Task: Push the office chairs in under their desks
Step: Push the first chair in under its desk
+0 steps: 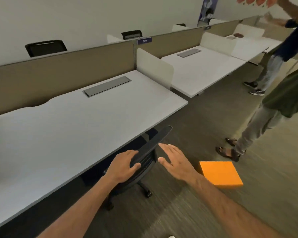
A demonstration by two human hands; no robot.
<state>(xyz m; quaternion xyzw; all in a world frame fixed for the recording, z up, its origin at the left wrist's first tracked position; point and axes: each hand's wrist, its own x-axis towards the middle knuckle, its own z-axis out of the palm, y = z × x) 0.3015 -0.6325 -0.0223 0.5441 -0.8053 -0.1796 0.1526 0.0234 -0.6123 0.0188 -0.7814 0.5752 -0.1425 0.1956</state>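
Observation:
A black office chair (155,141) stands tucked against the front edge of a white desk (62,127), its seat hidden under the desktop. My left hand (123,166) rests on the top of the chair's backrest, fingers curled over it. My right hand (175,162) hovers just right of the backrest, fingers spread, holding nothing. The chair's wheeled base (147,193) shows below the desk edge.
A second white desk (201,69) lies further right behind a white divider (153,66). Two people stand in the aisle at right, one near (258,127), one further off (272,66). An orange box (220,174) covers part of the carpet. More black chairs (46,48) stand behind the partition.

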